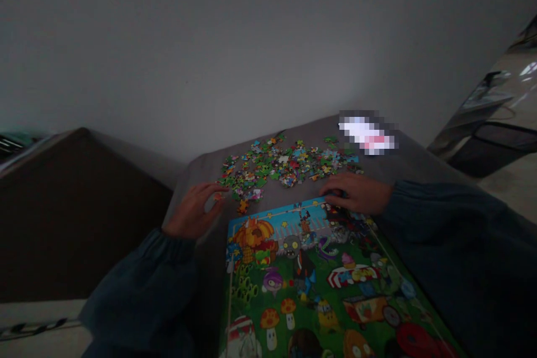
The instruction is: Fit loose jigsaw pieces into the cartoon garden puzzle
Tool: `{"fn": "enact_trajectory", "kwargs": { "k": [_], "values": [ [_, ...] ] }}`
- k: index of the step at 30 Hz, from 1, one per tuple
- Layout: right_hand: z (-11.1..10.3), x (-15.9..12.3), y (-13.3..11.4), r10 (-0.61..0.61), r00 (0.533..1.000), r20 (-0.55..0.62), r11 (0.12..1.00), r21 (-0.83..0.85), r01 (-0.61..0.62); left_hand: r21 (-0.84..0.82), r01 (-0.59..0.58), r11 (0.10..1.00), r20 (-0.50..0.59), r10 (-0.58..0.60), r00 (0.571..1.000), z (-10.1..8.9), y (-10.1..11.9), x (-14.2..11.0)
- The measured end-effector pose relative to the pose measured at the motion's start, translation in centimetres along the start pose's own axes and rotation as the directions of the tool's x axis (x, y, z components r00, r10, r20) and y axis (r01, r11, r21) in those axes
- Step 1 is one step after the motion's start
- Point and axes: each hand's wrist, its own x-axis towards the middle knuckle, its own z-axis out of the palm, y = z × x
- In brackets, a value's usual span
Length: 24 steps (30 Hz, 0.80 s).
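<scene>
Rectangular green-and-blue puzzle board, flat and printed with cartoon plants and zombies (289, 279), lies in front of us on the grey tabletop (197, 170), its near part running out of view. We cannot tell whether its picture is printed whole or made up of joined pieces.

Beyond its far edge, we see a wide, uneven scatter of small multicoloured jigsaw pieces (264, 168), loose and partly overlapping. Past their right end lies a bright white-and-pink object (367, 135), too pixelated to name.

Our right hand (361, 193) is at the board's far right corner, beside the scatter, with its fingers bent; we cannot tell whether they grip anything. Our left hand (191, 212) is left of the board's far edge, thumb and forefinger a little apart. A small reddish-orange piece (218, 197) shows in that gap, but we cannot tell if it is held.

We judge that we are at the stage of handling loose pieces, with both hands working at the scatter's near side. Moving one of these flat bits calls for a narrow fingertip pinch and a light lift, without dragging its neighbours or nudging the board.
</scene>
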Motion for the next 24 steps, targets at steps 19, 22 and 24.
{"fn": "enact_trajectory", "kwargs": {
  "k": [19, 22, 24],
  "values": [
    [0.3, -0.3, 0.2, 0.038, 0.999, 0.016, 0.999, 0.02, -0.039, -0.153, 0.119, 0.981, 0.09, -0.106, 0.99, 2.4, 2.3, -1.5],
    [0.2, -0.3, 0.1, 0.035, 0.999, 0.001, 0.999, 0.039, -0.035, -0.159, 0.138, 0.978, 0.098, -0.123, 0.988, 3.5, 2.3, -1.2],
    [0.2, -0.3, 0.1, 0.035, 0.999, -0.002, 0.999, 0.037, -0.035, -0.17, 0.15, 0.974, 0.121, -0.13, 0.984, 3.9, 2.2, -1.0]
  ]
}}
